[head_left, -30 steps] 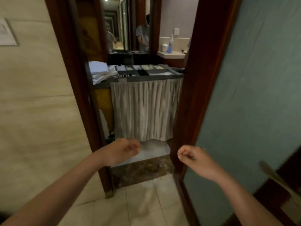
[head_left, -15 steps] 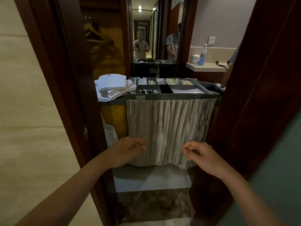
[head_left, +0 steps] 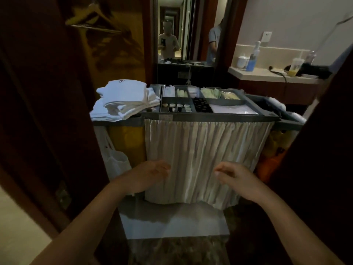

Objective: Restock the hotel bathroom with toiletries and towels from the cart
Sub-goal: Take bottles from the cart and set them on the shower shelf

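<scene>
Both empty: left hand [head_left: 152, 175] and right hand [head_left: 235, 176] hover loosely curled before cart [head_left: 210, 118]; towels [head_left: 124, 100] and toiletries [head_left: 179, 107] sit atop it; collection judged outstanding.

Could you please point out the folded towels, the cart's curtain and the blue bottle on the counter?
folded towels [head_left: 125, 92], head view, top of the white stack.
curtain [head_left: 206, 146], head view, middle of its pleated front.
blue bottle [head_left: 250, 63], head view, its blue lower body.

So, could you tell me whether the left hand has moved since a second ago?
Yes. The left hand was below the hem of the curtain; now it overlaps its lower left edge, nearer the cart.
</scene>
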Demonstrator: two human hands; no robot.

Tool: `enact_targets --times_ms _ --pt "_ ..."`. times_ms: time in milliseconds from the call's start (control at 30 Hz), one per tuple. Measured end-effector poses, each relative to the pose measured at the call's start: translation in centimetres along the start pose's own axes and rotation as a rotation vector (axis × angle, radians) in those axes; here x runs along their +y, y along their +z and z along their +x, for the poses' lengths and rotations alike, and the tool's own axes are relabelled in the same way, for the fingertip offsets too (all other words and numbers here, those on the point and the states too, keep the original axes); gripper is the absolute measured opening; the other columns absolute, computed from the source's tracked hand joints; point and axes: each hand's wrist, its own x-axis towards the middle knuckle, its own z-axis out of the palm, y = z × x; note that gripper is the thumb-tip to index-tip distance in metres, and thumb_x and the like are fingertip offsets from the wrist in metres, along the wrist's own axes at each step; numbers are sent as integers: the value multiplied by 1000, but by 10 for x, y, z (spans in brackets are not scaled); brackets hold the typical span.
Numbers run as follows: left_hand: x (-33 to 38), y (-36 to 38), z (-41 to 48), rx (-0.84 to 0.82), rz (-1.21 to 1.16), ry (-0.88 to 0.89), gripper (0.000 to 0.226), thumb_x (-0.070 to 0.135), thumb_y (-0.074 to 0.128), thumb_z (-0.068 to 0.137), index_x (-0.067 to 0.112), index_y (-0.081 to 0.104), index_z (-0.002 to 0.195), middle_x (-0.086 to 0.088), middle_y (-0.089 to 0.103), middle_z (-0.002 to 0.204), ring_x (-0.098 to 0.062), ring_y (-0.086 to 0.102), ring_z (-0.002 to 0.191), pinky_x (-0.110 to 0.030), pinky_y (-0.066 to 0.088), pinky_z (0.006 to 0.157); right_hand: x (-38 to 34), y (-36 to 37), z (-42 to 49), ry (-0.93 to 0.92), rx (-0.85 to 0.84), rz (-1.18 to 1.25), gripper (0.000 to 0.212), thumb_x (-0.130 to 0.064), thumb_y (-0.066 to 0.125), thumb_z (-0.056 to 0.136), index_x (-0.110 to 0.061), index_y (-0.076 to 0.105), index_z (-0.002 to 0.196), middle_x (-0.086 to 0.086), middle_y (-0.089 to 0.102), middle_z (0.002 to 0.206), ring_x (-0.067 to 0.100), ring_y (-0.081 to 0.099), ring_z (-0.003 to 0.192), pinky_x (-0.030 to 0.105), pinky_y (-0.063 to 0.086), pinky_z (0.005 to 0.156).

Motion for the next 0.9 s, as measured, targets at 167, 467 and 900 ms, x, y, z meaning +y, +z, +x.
enact_targets --times_ms 167,467,900 --pt "-20 -38 62 21 33 -28 33 34 48 94 26 51 126 9 54 118 -8 52 111 -27 46 94 5 0 75 23 -9 -41 13 -20 54 93 -15 66 95 -3 66 88 11 62 86 28 50 80" --pt "-16 -70 156 140 101 102 41 35 49 94 23 44 133 2 53 129 -6 51 109 -18 44 83 15 -6 164 7 7 -152 7 -25 54 93 -28 61 93 -13 62 89 3 58 87 22 46 78" --pt "0 -110 313 211 210 45 34 35 50 93 26 49 126 8 55 117 -7 56 103 -29 50 89 87 -48 337 -80 -55 -174 8 -21 57 91 -21 65 92 -8 64 84 1 58 77 11 43 71"
